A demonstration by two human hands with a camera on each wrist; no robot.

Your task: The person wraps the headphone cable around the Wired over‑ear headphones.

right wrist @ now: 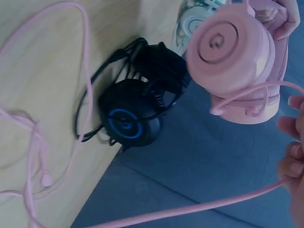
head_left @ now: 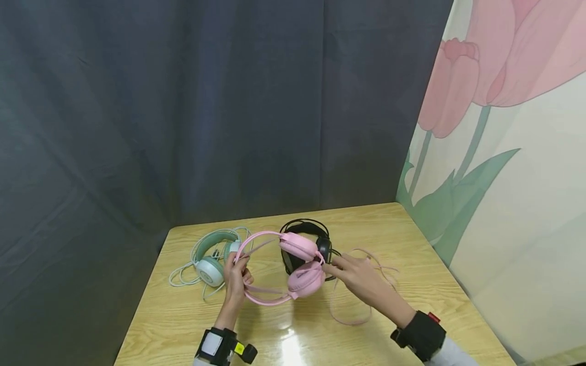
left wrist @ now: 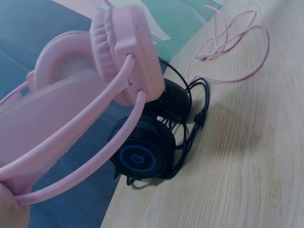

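Note:
My left hand [head_left: 235, 282] grips a pair of pink headphones [head_left: 305, 280] by the headband, holding them above the table with the ear cups toward the right. In the left wrist view, only part of this hand shows at the lower left edge. Near the ear cups, my right hand [head_left: 359, 277] pinches the headphones' pink cable [right wrist: 199, 207]. In the right wrist view, its fingertips [right wrist: 290, 166] close on that cable at the right edge. The rest of the cable trails in loose loops on the table, and its plug [right wrist: 46, 180] shows there.
Black headphones [left wrist: 142, 152] with a blue ring on the cup lie behind the pink ones. At the left, mint-green and white headphones [head_left: 210, 270] rest on their coiled cable. A dark curtain [head_left: 252, 112] hangs behind the wooden table [head_left: 169, 325]; a tulip-painted wall [head_left: 517, 203] borders the right.

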